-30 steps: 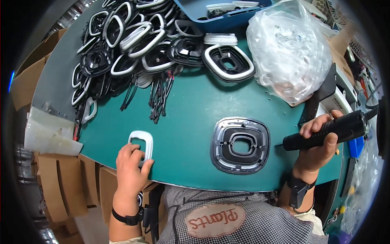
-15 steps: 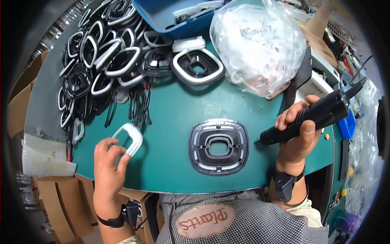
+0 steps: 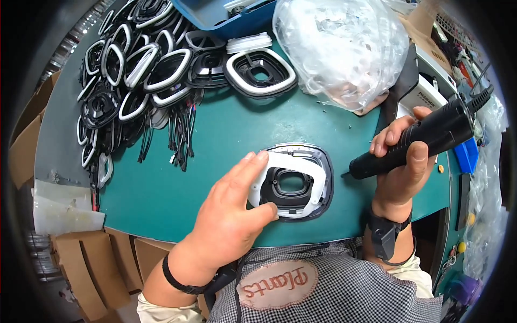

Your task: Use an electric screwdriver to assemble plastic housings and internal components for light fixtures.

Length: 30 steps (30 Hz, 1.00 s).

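Note:
My left hand (image 3: 226, 211) pinches a white rounded-square plastic frame (image 3: 288, 160) by its left side, thumb below and fingers above. The frame lies over a black rounded-square housing (image 3: 328, 177) on the table, slightly off to its left. Through the frame's opening the housing's oval centre hole shows. In my right hand (image 3: 399, 185) is a black electric screwdriver (image 3: 417, 141), its cord leaving from the upper right. The driver's bit points left, just off the housing's right edge and apart from it.
Black housings with white rims (image 3: 168, 72) are heaped at the far left, with dark wires (image 3: 181, 134) hanging from them. A similar part (image 3: 261, 96), a blue bin (image 3: 215, 26) and a clear bag of white pieces (image 3: 339, 48) stand at the back. Cardboard boxes (image 3: 89, 269) are lower left.
My left hand has carried the white frame rightward from the table's left side onto the black housing. My right hand still holds the screwdriver, shifted slightly right.

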Available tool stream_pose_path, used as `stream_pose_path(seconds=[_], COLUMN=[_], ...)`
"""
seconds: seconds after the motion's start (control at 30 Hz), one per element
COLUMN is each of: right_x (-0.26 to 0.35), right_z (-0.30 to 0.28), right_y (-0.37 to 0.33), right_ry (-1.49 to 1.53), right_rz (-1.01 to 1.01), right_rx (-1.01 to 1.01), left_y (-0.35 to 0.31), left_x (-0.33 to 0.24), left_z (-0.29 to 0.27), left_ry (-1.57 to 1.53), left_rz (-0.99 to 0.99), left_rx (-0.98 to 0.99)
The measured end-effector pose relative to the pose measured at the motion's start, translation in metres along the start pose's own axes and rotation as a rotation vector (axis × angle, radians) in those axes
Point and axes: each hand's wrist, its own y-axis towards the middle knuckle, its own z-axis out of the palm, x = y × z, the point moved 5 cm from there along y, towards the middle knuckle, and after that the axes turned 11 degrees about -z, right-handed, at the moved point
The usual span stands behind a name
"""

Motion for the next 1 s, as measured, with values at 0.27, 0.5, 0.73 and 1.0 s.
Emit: stream_pose_path(seconds=[0.27,0.5,0.73,1.0], right_x=[0.003,0.001,0.000,0.000], right_z=[0.002,0.000,-0.001,0.000], right_y=[0.003,0.003,0.002,0.004], right_ry=[-0.005,-0.024,-0.022,-0.029], right_rz=[-0.025,-0.036,-0.056,-0.075], right_rx=[0.003,0.011,0.034,0.054], left_y=[0.004,0.015,0.015,0.008], left_x=[0.005,0.007,0.010,0.015], left_z=[0.015,0.027,0.028,0.032], left_ry=[-0.006,-0.050,-0.068,-0.032], left_rz=[-0.163,-0.222,-0.227,-0.238], left_rx=[0.139,0.160,0.181,0.100])
